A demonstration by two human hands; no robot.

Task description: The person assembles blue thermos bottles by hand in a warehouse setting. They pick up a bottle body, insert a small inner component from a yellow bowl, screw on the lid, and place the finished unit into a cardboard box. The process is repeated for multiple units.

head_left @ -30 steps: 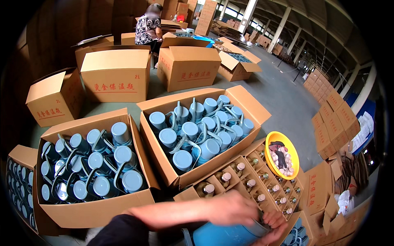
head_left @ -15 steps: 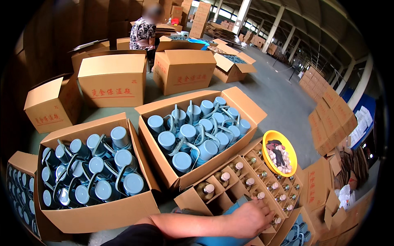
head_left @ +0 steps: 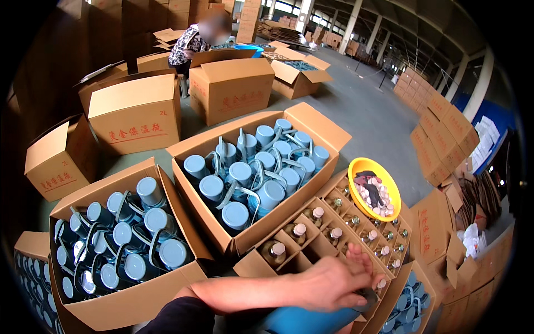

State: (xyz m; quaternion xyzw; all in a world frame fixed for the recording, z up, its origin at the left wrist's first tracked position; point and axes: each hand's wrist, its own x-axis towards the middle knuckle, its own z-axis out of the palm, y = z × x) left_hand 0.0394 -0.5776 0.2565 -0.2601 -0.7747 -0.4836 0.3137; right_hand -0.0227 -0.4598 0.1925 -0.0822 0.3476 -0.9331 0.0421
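Observation:
My left hand (head_left: 334, 283) reaches in from the lower left in a dark sleeve. It lies across the end of a blue cylindrical flask body (head_left: 311, 319), by its dark rim (head_left: 367, 299), with fingers stretched out. At the bottom edge shows a sliver of skin, perhaps my right hand (head_left: 346, 328); its fingers are hidden. Just beyond sits a divided cardboard box (head_left: 253, 266) of glass bottles (head_left: 274, 251) with pale pink caps; some compartments hold no bottle. A yellow basin (head_left: 352, 181) of pinkish round pieces and dark scraps rests on its far right corner.
Two open cartons, one in the middle (head_left: 179, 177) and one at left (head_left: 114, 312), hold blue handled flasks. More flasks (head_left: 409, 303) stand in a carton at lower right. Several cartons (head_left: 133, 114) stand behind. A person (head_left: 186, 47) bends among boxes at the back.
My left hand's fingers have gone from curled to stretched out, and the dark rim now shows beneath it. The view has shifted slightly. The person at the back has bent forward.

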